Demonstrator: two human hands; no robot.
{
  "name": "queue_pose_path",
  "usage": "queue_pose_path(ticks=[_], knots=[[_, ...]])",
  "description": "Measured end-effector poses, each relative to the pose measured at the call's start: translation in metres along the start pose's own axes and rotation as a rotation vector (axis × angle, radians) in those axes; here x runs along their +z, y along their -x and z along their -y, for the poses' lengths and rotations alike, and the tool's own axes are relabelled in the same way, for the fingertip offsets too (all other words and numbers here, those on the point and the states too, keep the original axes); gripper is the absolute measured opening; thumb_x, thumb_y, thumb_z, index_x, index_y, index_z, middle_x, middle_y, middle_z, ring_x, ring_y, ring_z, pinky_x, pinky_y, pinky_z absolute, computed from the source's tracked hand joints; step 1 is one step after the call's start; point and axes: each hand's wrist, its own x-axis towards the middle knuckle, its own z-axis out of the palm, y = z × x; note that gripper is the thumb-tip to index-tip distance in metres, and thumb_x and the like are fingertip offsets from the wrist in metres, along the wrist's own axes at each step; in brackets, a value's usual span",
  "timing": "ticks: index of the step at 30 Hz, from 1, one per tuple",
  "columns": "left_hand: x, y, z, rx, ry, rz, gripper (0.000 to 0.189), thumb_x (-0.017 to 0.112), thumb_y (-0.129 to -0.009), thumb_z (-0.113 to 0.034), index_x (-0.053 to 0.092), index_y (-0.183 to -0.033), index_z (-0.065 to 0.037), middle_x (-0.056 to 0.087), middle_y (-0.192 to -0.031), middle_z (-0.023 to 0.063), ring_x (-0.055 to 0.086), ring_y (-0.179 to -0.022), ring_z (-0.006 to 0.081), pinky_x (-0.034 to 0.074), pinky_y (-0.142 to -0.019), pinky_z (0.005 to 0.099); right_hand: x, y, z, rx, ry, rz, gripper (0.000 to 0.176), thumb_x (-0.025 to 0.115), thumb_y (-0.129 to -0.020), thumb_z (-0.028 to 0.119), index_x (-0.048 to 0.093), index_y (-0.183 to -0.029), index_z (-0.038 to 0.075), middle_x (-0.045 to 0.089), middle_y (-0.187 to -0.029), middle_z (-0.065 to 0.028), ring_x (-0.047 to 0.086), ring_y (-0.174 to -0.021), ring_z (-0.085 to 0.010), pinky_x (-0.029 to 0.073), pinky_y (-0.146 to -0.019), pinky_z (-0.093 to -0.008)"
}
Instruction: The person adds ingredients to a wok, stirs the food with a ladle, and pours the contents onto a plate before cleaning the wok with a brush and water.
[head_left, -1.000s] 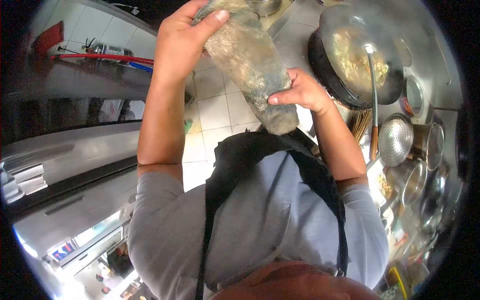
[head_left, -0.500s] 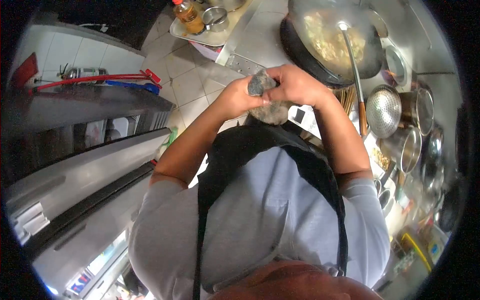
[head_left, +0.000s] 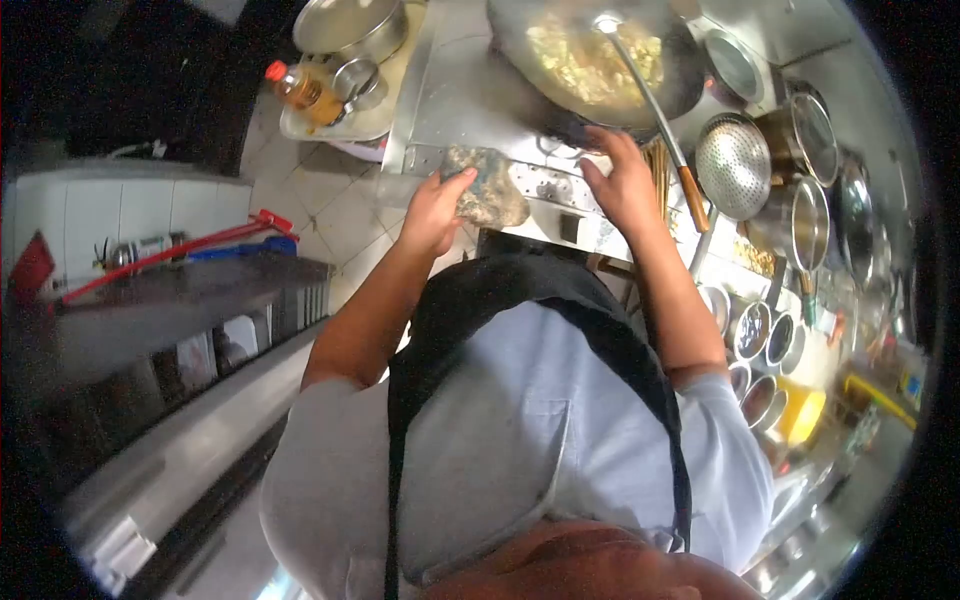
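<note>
My left hand (head_left: 437,212) grips a crumpled, stained grey cloth (head_left: 488,190), its thumb on top. To the right, my right hand (head_left: 622,182) holds nothing, and its fingers are apart near the lower rim of a large dark wok (head_left: 510,65). Pale chopped food (head_left: 592,70) lies in the wok. A ladle (head_left: 655,105) with a wooden handle slants across the wok's right side, its handle end to the right of my right hand.
A tray (head_left: 292,127) at the upper left bears a red-capped bottle (head_left: 308,97) and a metal pot (head_left: 350,30). On the right are a perforated strainer (head_left: 733,165), pots and several small bowls. A red-handled tool (head_left: 165,257) lies far left.
My right hand has let go of the cloth and moved right, fingers spread. The cloth, now only in my left hand, has moved left and hangs more spread out. The view has shifted.
</note>
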Motion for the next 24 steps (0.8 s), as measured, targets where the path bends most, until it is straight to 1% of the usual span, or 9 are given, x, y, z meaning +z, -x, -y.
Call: queue_pose_path(ticks=[3,4,8,9,11,13,16,20,24], knots=[[-0.001,-0.028,0.014,-0.173,-0.104,-0.047,0.037,0.062,-0.095,-0.018,0.055,-0.127,0.0,0.065,-0.117,0.011,0.065,-0.106,0.025,0.055,-0.086,0.0413,-0.028,0.023,-0.035,0.068,0.449,-0.33,0.049,0.07,-0.081,0.012,0.059,-0.128,0.005,0.056,-0.126,-0.0225,0.054,-0.117,-0.0409,0.044,-0.102,-0.0461],[0.005,-0.047,0.019,-0.353,0.196,-0.022,0.039,0.063,-0.094,-0.019,0.054,-0.126,0.001,0.066,-0.114,0.0137,0.067,-0.102,0.0284,0.057,-0.081,0.0465,-0.04,0.025,-0.04,0.144,0.54,-0.318,0.053,0.071,-0.081,0.014,0.056,-0.131,0.005,0.056,-0.127,-0.0225,0.054,-0.117,-0.0413,0.044,-0.102,-0.0464],[0.075,-0.099,0.029,-0.444,0.454,-0.052,0.038,0.061,-0.094,-0.018,0.053,-0.124,0.004,0.067,-0.107,0.0171,0.07,-0.087,0.0337,0.059,-0.072,0.0531,-0.061,0.008,-0.072,0.502,0.547,0.016,0.066,0.066,-0.084,0.015,0.04,-0.144,0.006,0.055,-0.127,-0.0262,0.061,-0.109,-0.0449,0.05,-0.093,-0.0502],[0.09,-0.114,0.035,-0.467,0.497,0.005,0.042,0.059,-0.096,-0.016,0.047,-0.131,0.005,0.054,-0.13,0.0239,0.059,-0.115,0.0407,0.051,-0.096,0.0617,-0.062,0.001,-0.082,0.559,0.524,0.16,0.066,0.064,-0.084,0.015,0.039,-0.145,0.006,0.055,-0.127,-0.0276,0.062,-0.105,-0.0462,0.051,-0.091,-0.0512],[0.121,-0.13,0.033,-0.464,0.57,0.047,0.043,0.059,-0.096,-0.022,0.049,-0.13,0.001,0.057,-0.129,0.0179,0.061,-0.113,0.0364,0.049,-0.095,0.0599,-0.04,-0.003,-0.144,0.459,0.52,0.155,0.054,0.056,-0.086,0.015,0.046,-0.138,0.002,0.065,-0.106,-0.0288,0.063,-0.101,-0.0462,0.05,-0.089,-0.0544],[0.138,-0.125,0.021,-0.373,0.689,0.091,0.047,0.059,-0.096,-0.026,0.046,-0.133,0.0,0.051,-0.135,0.0169,0.055,-0.122,0.0369,0.04,-0.104,0.0621,-0.058,-0.008,-0.106,0.521,0.398,0.182,0.038,0.05,-0.093,0.016,0.052,-0.128,0.004,0.066,-0.09,-0.0275,0.068,-0.092,-0.0411,0.052,-0.082,-0.0507],[0.137,-0.124,0.019,-0.464,0.913,0.054,0.046,0.058,-0.097,-0.027,0.046,-0.133,-0.001,0.053,-0.131,0.017,0.057,-0.116,0.0365,0.041,-0.104,0.0591,-0.06,0.014,-0.107,0.528,0.001,0.045,0.036,0.054,-0.091,0.022,0.055,-0.12,0.001,0.066,-0.092,-0.0293,0.067,-0.091,-0.0435,0.05,-0.082,-0.0511],[0.14,-0.135,0.063,-0.374,0.715,-0.088,0.027,0.054,-0.1,-0.023,0.059,-0.116,-0.002,0.065,-0.111,0.0116,0.064,-0.103,0.0271,0.053,-0.091,0.0454,-0.087,0.022,-0.1,0.712,-0.103,0.014,0.036,0.055,-0.092,0.026,0.056,-0.12,0.003,0.066,-0.093,-0.0302,0.064,-0.09,-0.0465,0.049,-0.081,-0.0516],[0.161,-0.134,0.061,-0.494,0.701,-0.062,0.032,0.057,-0.101,-0.034,0.06,-0.118,-0.007,0.066,-0.112,0.0092,0.066,-0.099,0.0244,0.056,-0.085,0.0427,-0.099,0.009,-0.127,0.658,0.026,0.012,0.038,0.053,-0.093,0.028,0.055,-0.122,0.003,0.066,-0.095,-0.0307,0.064,-0.092,-0.0479,0.049,-0.082,-0.0529]])
